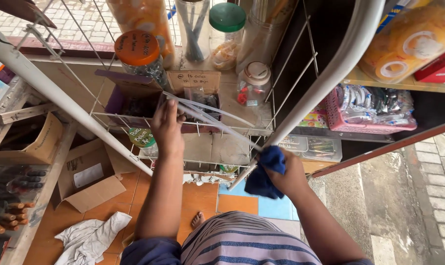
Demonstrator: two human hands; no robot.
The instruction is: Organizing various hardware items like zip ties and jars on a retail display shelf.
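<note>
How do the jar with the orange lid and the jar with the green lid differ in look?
The orange-lid jar has a wide orange lid with dark handwriting on it; the lid of the green-lid jar is smaller and plain green. The orange-lid jar holds dark, shiny small things; the green-lid jar holds pale orange ones. The orange-lid jar stands nearer the left hand; the green-lid jar stands farther back. Both are clear, upright and closed.

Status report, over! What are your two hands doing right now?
Left hand grips one end of the clear plastic strips on the wire rack. Right hand clutches a blue cloth at their other end. Nothing blocking, over.
</note>
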